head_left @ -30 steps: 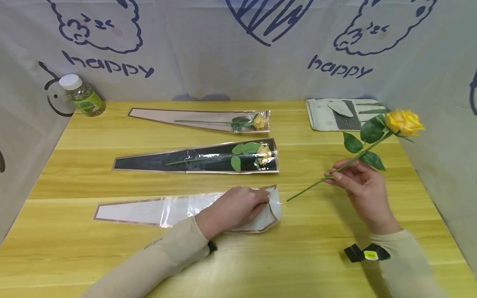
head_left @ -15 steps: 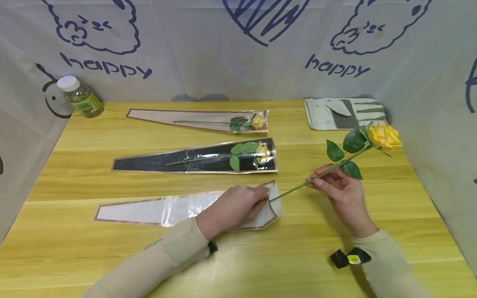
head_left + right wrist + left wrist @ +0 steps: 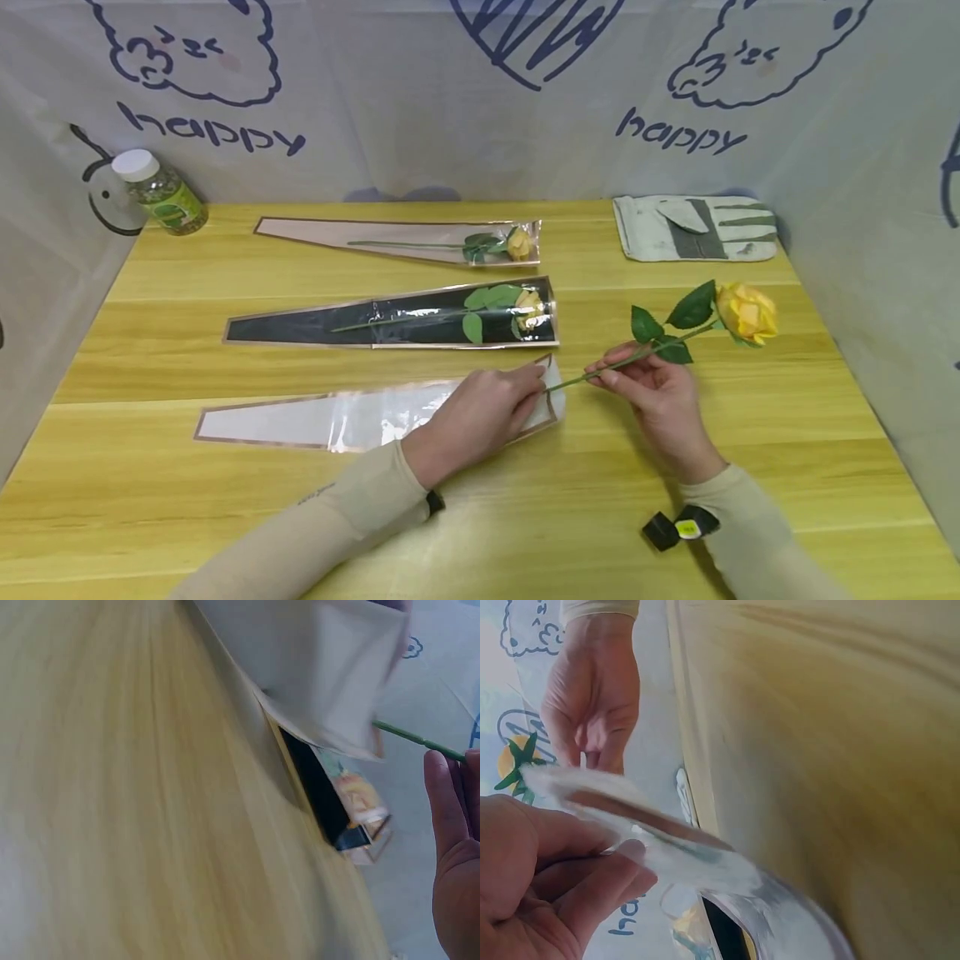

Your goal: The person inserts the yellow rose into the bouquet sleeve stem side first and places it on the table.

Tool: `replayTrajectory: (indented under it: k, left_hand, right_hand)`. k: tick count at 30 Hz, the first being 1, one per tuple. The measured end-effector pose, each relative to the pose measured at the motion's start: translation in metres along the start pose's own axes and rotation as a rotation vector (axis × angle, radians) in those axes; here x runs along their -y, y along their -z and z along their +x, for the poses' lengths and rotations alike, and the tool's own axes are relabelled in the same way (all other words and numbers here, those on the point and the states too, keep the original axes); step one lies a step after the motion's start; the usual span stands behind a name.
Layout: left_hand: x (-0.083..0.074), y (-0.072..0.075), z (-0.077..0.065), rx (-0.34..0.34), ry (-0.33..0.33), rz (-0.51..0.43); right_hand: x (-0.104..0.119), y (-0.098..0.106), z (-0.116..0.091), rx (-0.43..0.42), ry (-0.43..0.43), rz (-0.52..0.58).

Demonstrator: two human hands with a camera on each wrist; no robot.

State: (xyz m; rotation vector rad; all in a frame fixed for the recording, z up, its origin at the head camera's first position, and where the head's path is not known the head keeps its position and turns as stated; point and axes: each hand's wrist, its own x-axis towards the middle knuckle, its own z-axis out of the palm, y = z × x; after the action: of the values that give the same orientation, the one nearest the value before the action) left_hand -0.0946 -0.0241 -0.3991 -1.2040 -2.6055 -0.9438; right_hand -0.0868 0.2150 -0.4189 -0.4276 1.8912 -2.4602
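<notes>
My left hand (image 3: 476, 421) pinches the rim at the wide right end of a white flower sleeve (image 3: 266, 425) with a brown border. In the left wrist view, its thumb and finger hold the raised film edge (image 3: 652, 821). Between the thumb and fingers of my right hand (image 3: 663, 404) is the green stem of a yellow artificial rose (image 3: 746, 315) with several leaves. The bloom points to the right. In the right wrist view, the stem (image 3: 412, 736) reaches the mouth of the sleeve; its lower tip is hidden behind the sleeve and left hand.
Behind lie a black sleeve (image 3: 300, 329) and a pink sleeve (image 3: 307, 229), each with a yellow rose inside. A work glove (image 3: 693, 229) is at the back right. A white-capped jar (image 3: 168, 200) stands at the back left against the cloth wall (image 3: 375, 100).
My right hand has moved left and slightly down with the rose, bringing the stem end from beside the sleeve to its mouth. The left hand has lifted the sleeve's open end slightly.
</notes>
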Motion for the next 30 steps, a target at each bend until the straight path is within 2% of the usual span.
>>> replayTrajectory:
  k: [4,9,17,21,24,26,30]
  left_hand:
    - [-0.003,-0.001,0.001,-0.025,0.004,-0.016]
    - [-0.005,-0.002,0.001,-0.018,0.011,0.009]
    - [-0.004,-0.002,0.001,-0.004,0.035,0.026]
    - [-0.003,-0.002,0.001,-0.040,0.049,0.023]
    - [-0.004,-0.002,0.002,-0.086,0.065,0.038]
    - [-0.004,-0.001,0.002,-0.112,0.078,0.045]
    - [-0.004,-0.001,0.003,-0.130,0.087,0.038]
  right_hand:
    - [-0.004,-0.007,0.000,-0.022,-0.070,-0.011]
    - [-0.004,-0.015,0.000,-0.090,-0.131,0.000]
    - [-0.005,-0.020,0.002,-0.182,-0.073,0.178]
    - [-0.007,-0.022,0.004,-0.220,0.020,0.107]
    - [-0.007,-0.023,0.005,-0.216,0.077,0.033]
    - [-0.007,-0.023,0.006,-0.201,0.077,0.031]
    - [-0.006,-0.025,0.008,-0.188,0.014,0.066]
